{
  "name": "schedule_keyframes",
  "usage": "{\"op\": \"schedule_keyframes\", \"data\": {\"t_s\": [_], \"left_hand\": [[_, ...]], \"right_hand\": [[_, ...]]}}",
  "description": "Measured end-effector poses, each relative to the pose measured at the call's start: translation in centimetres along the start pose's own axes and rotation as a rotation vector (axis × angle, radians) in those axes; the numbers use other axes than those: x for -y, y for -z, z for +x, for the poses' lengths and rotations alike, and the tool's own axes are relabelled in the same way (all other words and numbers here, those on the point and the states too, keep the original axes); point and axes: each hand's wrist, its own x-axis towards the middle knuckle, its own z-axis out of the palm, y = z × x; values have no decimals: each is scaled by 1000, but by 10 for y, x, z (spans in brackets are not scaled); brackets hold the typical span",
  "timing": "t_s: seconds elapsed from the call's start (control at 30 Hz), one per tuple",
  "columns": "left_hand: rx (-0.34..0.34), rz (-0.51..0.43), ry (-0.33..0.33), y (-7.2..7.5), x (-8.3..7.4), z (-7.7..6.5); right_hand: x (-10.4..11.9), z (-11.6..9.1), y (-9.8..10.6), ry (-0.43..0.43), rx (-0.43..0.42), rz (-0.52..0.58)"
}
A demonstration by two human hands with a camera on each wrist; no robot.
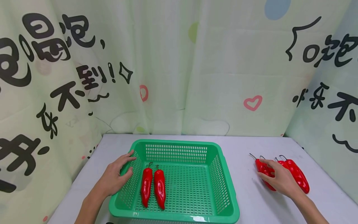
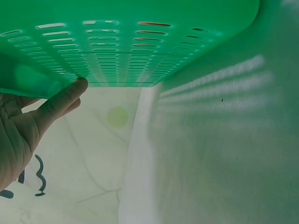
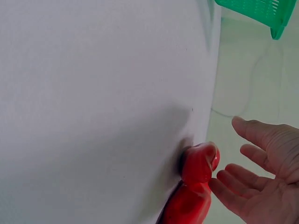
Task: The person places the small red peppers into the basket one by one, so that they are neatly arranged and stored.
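In the head view two long red peppers, one [image 1: 146,187] beside the other [image 1: 159,189], lie in the left part of a green basket [image 1: 173,142]. At the basket's left rim is my left hand [image 1: 116,175], fingers and thumb extended. Its thumb [image 2: 70,98] overlaps the slotted wall in the left wrist view. My right hand [image 1: 279,179] hovers over a red pepper [image 1: 262,168] at the right, thumb and fingers spread apart with nothing between them. More red peppers [image 1: 298,175] lie close beside it, partly hidden by that hand. Its fingertips come right to a pepper [image 3: 198,165] in the right wrist view.
The basket and the loose peppers stand on a white table [image 1: 243,149]. A pale curtain [image 1: 218,77] with dark lettering and hearts hangs behind the table and along both sides. A strip of tabletop separates the basket's right wall from the loose peppers.
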Motion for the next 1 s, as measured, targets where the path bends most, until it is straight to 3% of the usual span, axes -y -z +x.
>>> {"op": "schedule_keyframes", "data": {"t_s": [1.0], "left_hand": [[-6,-1,10,0,0,0]], "right_hand": [[-6,3,-10,-31,19,-17]]}}
